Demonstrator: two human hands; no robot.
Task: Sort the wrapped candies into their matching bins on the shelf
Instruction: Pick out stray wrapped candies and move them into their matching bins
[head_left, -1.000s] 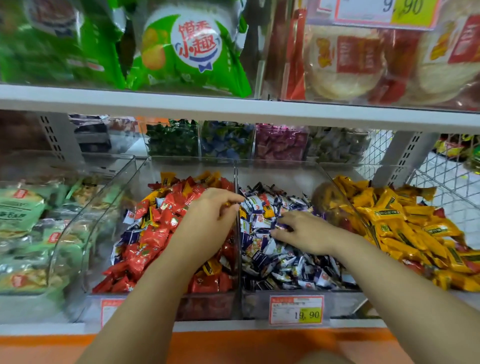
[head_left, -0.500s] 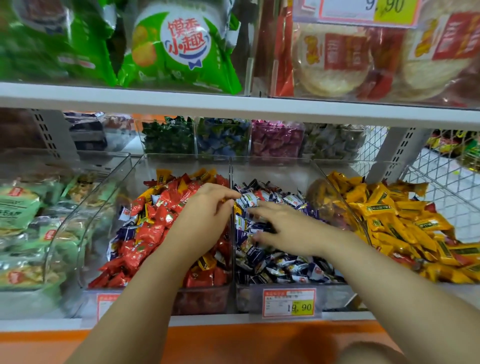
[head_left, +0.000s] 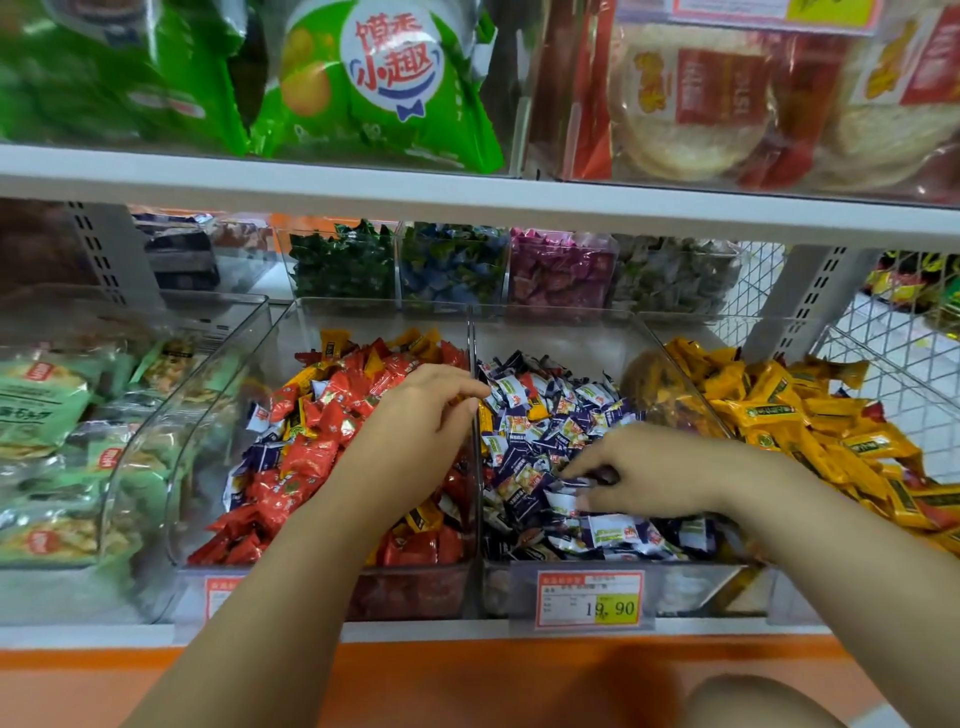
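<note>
Three clear bins stand side by side on the shelf. The left bin (head_left: 244, 384) holds red candies (head_left: 311, 452) mixed with some yellow and blue-white ones. In the middle bin (head_left: 556, 332) are blue-white candies (head_left: 540, 421) with a few yellow strays. Yellow candies (head_left: 789, 415) fill the right bin. My left hand (head_left: 415, 431) lies palm down over the red pile, fingers curled against the divider (head_left: 471, 493); what is under it is hidden. My right hand (head_left: 654, 473) is low in the middle bin and pinches a blue-white candy (head_left: 574, 484) between thumb and fingers.
A bin of green snack packs (head_left: 47, 415) is at far left. Small boxes of green, blue, pink and grey candies (head_left: 452, 270) line the back. The upper shelf edge (head_left: 467, 197) hangs overhead. A price tag (head_left: 589, 600) hangs on the middle bin's front.
My right hand has slid toward the front of the middle bin and its fingers have closed on a blue-white candy. My left hand has stayed by the divider.
</note>
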